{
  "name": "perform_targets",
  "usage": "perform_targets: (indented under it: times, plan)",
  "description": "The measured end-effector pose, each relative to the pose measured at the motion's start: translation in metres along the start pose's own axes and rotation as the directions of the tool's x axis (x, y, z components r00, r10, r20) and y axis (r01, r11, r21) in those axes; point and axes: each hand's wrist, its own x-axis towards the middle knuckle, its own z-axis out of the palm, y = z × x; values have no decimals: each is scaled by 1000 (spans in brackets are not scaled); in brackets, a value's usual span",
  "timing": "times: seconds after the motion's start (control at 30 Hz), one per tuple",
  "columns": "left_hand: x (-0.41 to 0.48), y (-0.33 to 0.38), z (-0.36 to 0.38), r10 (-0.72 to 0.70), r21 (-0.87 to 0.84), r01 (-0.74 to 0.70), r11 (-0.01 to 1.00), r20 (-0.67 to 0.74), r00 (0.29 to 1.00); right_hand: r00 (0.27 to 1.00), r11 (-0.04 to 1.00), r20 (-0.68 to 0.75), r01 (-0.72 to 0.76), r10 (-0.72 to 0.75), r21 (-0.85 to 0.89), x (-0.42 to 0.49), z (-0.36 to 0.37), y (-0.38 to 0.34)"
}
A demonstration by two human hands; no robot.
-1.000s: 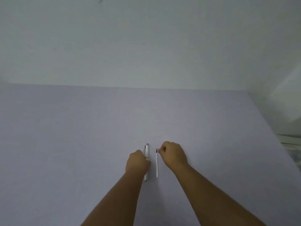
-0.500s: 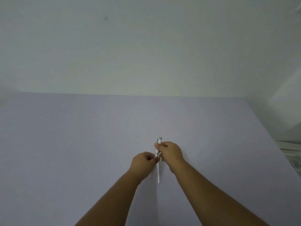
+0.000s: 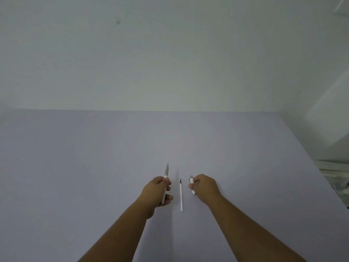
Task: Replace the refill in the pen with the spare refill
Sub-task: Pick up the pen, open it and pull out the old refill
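My left hand (image 3: 157, 192) grips the white pen body (image 3: 166, 175), whose grey pointed tip sticks out away from me above the fingers. My right hand (image 3: 204, 188) is closed on the white pen cap (image 3: 192, 184), whose grey end shows left of the fingers. Between the two hands the spare refill (image 3: 181, 197), a thin white stick with a dark tip, lies on the pale lilac table (image 3: 94, 157), pointing away from me. Neither hand touches it.
A plain pale wall (image 3: 170, 53) rises behind the table. The table's right edge (image 3: 309, 163) runs diagonally, with white objects (image 3: 336, 171) beyond it at the far right.
The hands met over the pen, then pulled apart sideways: the left now carries the pen body, the right the cap. The spare refill stays on the table.
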Motion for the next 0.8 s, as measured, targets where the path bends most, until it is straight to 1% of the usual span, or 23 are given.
perform_targets:
  times: [0.07,0.17,0.27,0.4,0.53,0.63,0.67,0.7,0.73,0.8]
  plan:
    - [1,-2,2,4,21,-4,1000,-6,1000,1000,1000,-27,-1,0,-19,-2,9,6]
    - [2,-8,6,22,67,-20,998,-20,1000,997,995,-62,27,-33,-92,-3,15,8]
    - [1,-12,8,28,101,-26,995,-24,999,995,997,-82,43,-49,-70,-2,18,8]
    - [-1,-12,9,54,155,-51,987,-20,998,994,994,-91,51,-60,-101,-1,20,9]
    - [-2,-13,10,87,194,-84,978,-8,996,995,994,-89,35,-44,-100,-2,22,10]
    - [-2,-13,10,99,227,-98,969,10,995,989,997,-141,34,-43,-68,-6,17,6]
    - [-2,-14,10,110,246,-110,963,14,994,984,998,-171,45,-52,-50,-9,14,2]
    - [-2,-14,10,127,266,-126,956,13,992,980,998,-190,64,-61,10,-10,11,-3]
    - [-2,-14,11,153,289,-150,945,10,988,983,989,-177,74,-50,126,-13,7,-10]
    - [-3,-13,14,226,371,-212,904,7,974,999,917,-51,33,-14,399,-20,3,-27]
